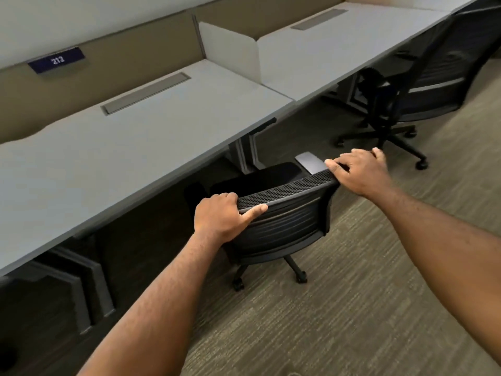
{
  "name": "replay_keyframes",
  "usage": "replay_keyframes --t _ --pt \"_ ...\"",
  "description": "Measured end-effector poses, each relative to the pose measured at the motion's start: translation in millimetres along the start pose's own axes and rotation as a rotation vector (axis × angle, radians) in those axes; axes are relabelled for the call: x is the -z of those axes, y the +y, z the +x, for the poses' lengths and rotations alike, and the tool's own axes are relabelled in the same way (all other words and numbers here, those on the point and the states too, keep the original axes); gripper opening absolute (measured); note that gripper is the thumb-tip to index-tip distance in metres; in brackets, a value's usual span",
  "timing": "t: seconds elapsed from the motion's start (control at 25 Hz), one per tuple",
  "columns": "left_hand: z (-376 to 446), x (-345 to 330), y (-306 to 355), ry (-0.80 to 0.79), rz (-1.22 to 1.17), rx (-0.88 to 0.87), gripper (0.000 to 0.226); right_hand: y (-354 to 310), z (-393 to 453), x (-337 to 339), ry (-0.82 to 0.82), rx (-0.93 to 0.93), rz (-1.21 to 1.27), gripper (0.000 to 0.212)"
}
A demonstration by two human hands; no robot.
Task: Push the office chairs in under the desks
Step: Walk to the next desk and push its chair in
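A black mesh-backed office chair (284,221) stands in front of the near grey desk (113,158), its seat partly under the desk edge and its grey armrest (310,162) showing at the right. My left hand (221,217) grips the left end of the backrest's top rim. My right hand (359,172) grips the right end of that rim. A second black office chair (439,77) stands further right, turned sideways beside the far desk (325,55), with its wheeled base out on the carpet.
A white divider panel (230,52) separates the two desks. Tan partition walls run behind them, with a blue "213" sign (57,61). Grey desk legs (246,153) stand by the chair's seat, and dark supports (89,280) sit under the desk at the left. Striped carpet covers the floor.
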State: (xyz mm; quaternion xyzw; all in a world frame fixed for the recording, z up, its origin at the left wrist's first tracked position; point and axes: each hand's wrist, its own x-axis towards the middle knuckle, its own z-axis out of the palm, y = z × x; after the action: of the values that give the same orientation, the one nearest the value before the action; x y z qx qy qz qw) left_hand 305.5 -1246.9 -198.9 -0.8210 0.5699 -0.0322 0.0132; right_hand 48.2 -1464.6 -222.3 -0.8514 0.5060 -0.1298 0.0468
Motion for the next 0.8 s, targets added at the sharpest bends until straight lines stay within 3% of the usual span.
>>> replay_keyframes --t 0.24,0.8 --pt "3 -5 -4 0.012 0.016 0.026 0.094 -8 6 -4 0.135 -0.029 -0.023 0.071" --pt "-21 -2 -21 -0.076 -0.124 0.039 0.103 -34 -22 -8 0.148 -0.005 -0.071 0.081"
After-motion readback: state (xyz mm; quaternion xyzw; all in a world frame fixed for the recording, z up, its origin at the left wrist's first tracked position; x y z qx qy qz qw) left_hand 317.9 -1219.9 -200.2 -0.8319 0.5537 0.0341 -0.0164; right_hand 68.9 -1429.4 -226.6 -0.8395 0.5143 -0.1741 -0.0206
